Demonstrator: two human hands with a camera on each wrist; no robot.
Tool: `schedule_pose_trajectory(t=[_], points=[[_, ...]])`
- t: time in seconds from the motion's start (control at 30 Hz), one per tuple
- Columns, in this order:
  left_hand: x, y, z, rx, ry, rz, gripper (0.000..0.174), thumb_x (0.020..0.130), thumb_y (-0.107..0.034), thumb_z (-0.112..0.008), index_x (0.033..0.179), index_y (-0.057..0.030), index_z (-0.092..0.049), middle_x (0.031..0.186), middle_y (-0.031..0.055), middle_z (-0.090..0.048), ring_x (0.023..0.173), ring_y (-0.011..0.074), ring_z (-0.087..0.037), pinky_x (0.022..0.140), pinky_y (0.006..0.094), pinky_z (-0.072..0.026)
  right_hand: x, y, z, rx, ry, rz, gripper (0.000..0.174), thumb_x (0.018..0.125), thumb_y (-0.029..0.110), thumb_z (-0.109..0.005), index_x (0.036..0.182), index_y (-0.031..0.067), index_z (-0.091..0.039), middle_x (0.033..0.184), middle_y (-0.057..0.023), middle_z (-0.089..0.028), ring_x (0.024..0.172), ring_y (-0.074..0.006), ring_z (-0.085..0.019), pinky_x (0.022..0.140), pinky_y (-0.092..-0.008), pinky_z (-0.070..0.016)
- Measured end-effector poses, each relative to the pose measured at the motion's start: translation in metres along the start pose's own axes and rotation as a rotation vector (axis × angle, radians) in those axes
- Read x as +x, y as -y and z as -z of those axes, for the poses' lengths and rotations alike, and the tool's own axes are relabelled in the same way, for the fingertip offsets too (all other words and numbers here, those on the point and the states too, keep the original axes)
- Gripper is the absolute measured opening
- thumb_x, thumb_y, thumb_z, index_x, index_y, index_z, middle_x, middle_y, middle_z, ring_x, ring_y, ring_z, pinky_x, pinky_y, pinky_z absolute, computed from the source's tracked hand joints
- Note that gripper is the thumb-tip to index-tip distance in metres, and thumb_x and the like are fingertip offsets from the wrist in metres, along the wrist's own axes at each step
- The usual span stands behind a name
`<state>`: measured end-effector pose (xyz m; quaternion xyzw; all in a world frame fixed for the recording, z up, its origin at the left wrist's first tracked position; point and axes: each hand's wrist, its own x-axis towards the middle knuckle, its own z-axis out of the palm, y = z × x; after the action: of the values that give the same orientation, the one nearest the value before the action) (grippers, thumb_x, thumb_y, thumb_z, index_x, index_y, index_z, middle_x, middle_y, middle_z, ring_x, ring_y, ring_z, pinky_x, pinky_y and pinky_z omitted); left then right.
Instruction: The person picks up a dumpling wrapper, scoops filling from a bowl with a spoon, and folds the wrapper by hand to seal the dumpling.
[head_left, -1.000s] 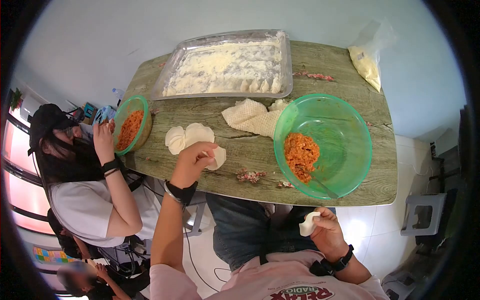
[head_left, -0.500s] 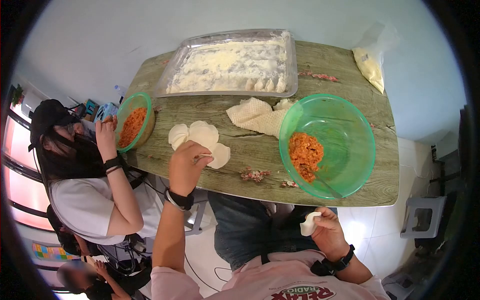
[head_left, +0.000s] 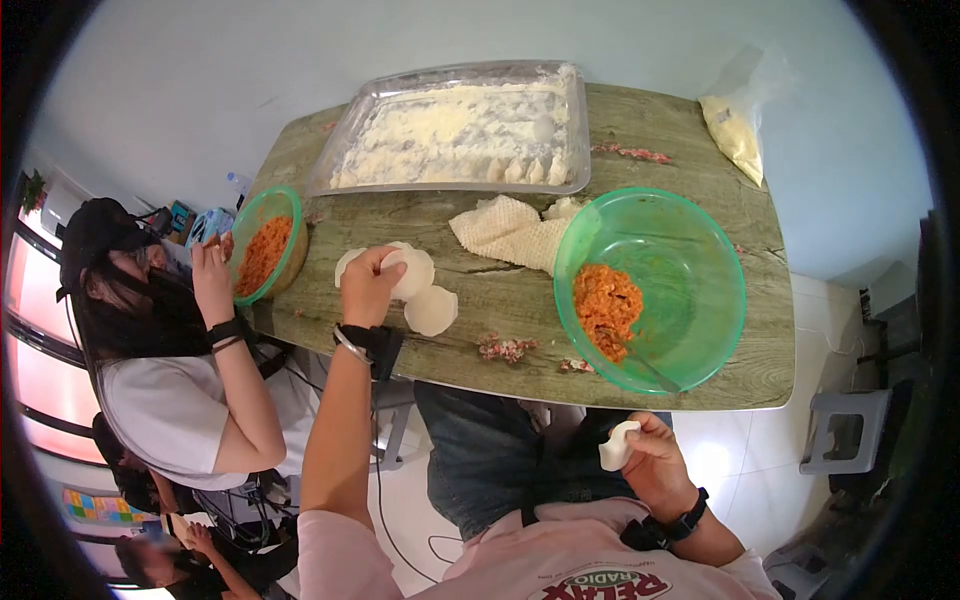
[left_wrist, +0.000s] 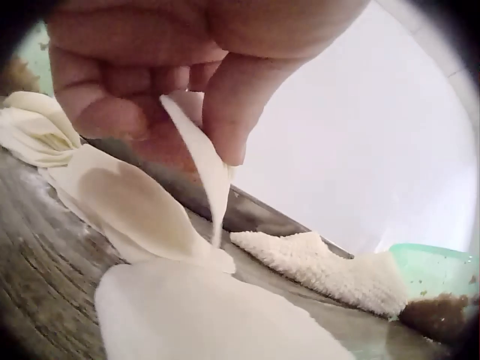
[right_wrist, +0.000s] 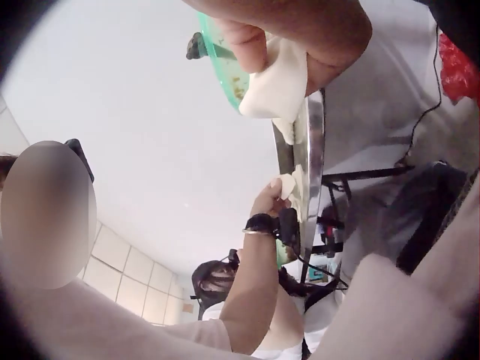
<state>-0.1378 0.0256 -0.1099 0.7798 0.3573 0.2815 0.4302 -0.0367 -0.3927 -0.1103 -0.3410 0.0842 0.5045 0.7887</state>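
My left hand [head_left: 367, 288] is over a small group of round dumpling wrappers [head_left: 432, 312] on the table. Its thumb and finger pinch one thin wrapper [left_wrist: 202, 161], which hangs edge-down with its lower end at the wrappers beneath. More overlapping wrappers [left_wrist: 124, 199] lie behind it in the left wrist view. My right hand [head_left: 655, 465] holds another dumpling wrapper [head_left: 619, 447], bent and curved, in front of the table edge above my lap. That wrapper [right_wrist: 281, 82] shows pale and folded over between thumb and fingers in the right wrist view.
A green bowl [head_left: 690, 270] with orange filling [head_left: 605, 300] and a spoon stands at the right. Behind lie a crumpled cloth [head_left: 510, 232] and a floured metal tray [head_left: 450, 188] holding several dumplings. Left, another person [head_left: 190, 400] sits by a second filling bowl [head_left: 298, 245].
My left hand has moved away from me and slightly left, from the nearest wrapper to the farther ones, leaving the nearest one uncovered. The right hand and its wrapper stay nearly still.
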Motion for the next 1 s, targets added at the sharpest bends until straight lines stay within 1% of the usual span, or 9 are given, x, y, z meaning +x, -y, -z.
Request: schedule_pose_trajectory(t=[0.07, 0.13, 0.23, 0.33, 0.4, 0.53, 0.6, 0.77, 1.0], points=[[-0.001, 0.001, 0.001, -0.022, -0.019, 0.016, 0.026, 0.074, -0.003, -0.067, 0.100, -0.0019, -0.065, 0.086, 0.0086, -0.067, 0.073, 0.0145, -0.061, 0.065, 0.0285, -0.0474, 0.000, 0.001, -0.002, -0.022, -0.021, -0.010, 0.013, 0.083, 0.003, -0.058, 0.096, 0.0048, -0.059, 0.090, -0.0103, -0.066, 0.084, -0.0218, -0.064, 0.077, -0.0370, -0.0523], [-0.013, -0.024, 0.001, 0.531, -0.227, -0.246, 0.032, 0.073, 0.000, -0.067, 0.104, -0.0012, -0.062, 0.089, 0.0066, -0.065, 0.074, 0.0138, -0.058, 0.068, 0.0283, -0.0463, 0.000, 0.004, -0.004, -0.054, -0.016, -0.025, 0.014, 0.083, 0.003, -0.058, 0.097, 0.0036, -0.059, 0.090, -0.0110, -0.065, 0.084, -0.0220, -0.064, 0.077, -0.0369, -0.0523], [-0.041, -0.060, -0.010, 0.269, -0.214, -0.267, 0.030, 0.073, -0.001, -0.066, 0.103, -0.0009, -0.062, 0.089, 0.0036, -0.062, 0.075, 0.0128, -0.054, 0.070, 0.0277, -0.0449, -0.002, 0.006, -0.009, -0.114, -0.027, -0.051, 0.019, 0.083, 0.003, -0.058, 0.102, -0.0003, -0.057, 0.093, -0.0120, -0.065, 0.086, -0.0220, -0.064, 0.077, -0.0354, -0.0521], [-0.094, -0.097, -0.021, -0.165, 0.161, 0.014, 0.022, 0.081, -0.008, -0.064, 0.102, -0.0022, -0.063, 0.088, 0.0001, -0.061, 0.080, 0.0077, -0.054, 0.070, 0.0223, -0.0442, -0.006, 0.008, -0.019, -0.203, -0.014, -0.049, 0.024, 0.085, 0.001, -0.056, 0.109, -0.0026, -0.055, 0.097, -0.0119, -0.064, 0.087, -0.0203, -0.063, 0.077, -0.0323, -0.0514], [-0.135, -0.123, -0.031, -0.538, 0.429, 0.338, 0.033, 0.081, -0.005, -0.061, 0.113, -0.0018, -0.057, 0.096, 0.0019, -0.062, 0.089, 0.0099, -0.057, 0.077, 0.0222, -0.0457, -0.011, 0.011, -0.029, -0.262, -0.001, -0.037, 0.026, 0.086, 0.001, -0.055, 0.112, -0.0021, -0.054, 0.100, -0.0114, -0.063, 0.088, -0.0187, -0.063, 0.077, -0.0306, -0.0509], [-0.198, -0.120, -0.072, -1.131, 0.672, 0.522, 0.086, 0.068, -0.022, -0.079, 0.137, -0.0001, -0.032, 0.133, 0.0133, -0.044, 0.125, 0.0238, -0.042, 0.104, 0.0368, -0.0332, -0.018, 0.017, -0.056, -0.541, 0.121, 0.044, 0.026, 0.090, 0.000, -0.051, 0.116, 0.0003, -0.054, 0.103, -0.0089, -0.062, 0.090, -0.0135, -0.060, 0.080, -0.0252, -0.0475], [-0.209, -0.139, -0.081, -1.313, 0.753, 0.765, 0.089, 0.068, -0.024, -0.080, 0.138, -0.0007, -0.031, 0.136, 0.0134, -0.041, 0.127, 0.0248, -0.039, 0.106, 0.0383, -0.0298, -0.018, 0.018, -0.072, -0.676, 0.245, 0.219, 0.026, 0.090, 0.001, -0.051, 0.116, -0.0006, -0.053, 0.105, -0.0072, -0.061, 0.091, -0.0120, -0.059, 0.081, -0.0246, -0.0465], [-0.215, -0.138, -0.096, -1.454, 0.620, 0.712, 0.047, 0.092, -0.016, -0.052, 0.134, -0.0025, -0.037, 0.131, 0.0148, -0.047, 0.120, 0.0251, -0.048, 0.099, 0.0388, -0.0407, -0.020, 0.027, -0.090, -1.131, 0.310, 0.583, 0.033, 0.084, -0.002, -0.056, 0.116, -0.0004, -0.054, 0.109, -0.0143, -0.060, 0.099, -0.0252, -0.059, 0.086, -0.0319, -0.0457], [-0.210, -0.141, -0.089, -1.615, 0.543, 0.825, 0.046, 0.091, -0.015, -0.052, 0.133, -0.0005, -0.037, 0.130, 0.0155, -0.047, 0.120, 0.0268, -0.047, 0.102, 0.0404, -0.0381, -0.032, 0.075, -0.082, -1.490, 0.090, 1.052, 0.033, 0.074, 0.011, -0.070, 0.105, 0.0029, -0.061, 0.109, -0.0164, -0.059, 0.098, -0.0327, -0.056, 0.085, -0.0402, -0.0435]])
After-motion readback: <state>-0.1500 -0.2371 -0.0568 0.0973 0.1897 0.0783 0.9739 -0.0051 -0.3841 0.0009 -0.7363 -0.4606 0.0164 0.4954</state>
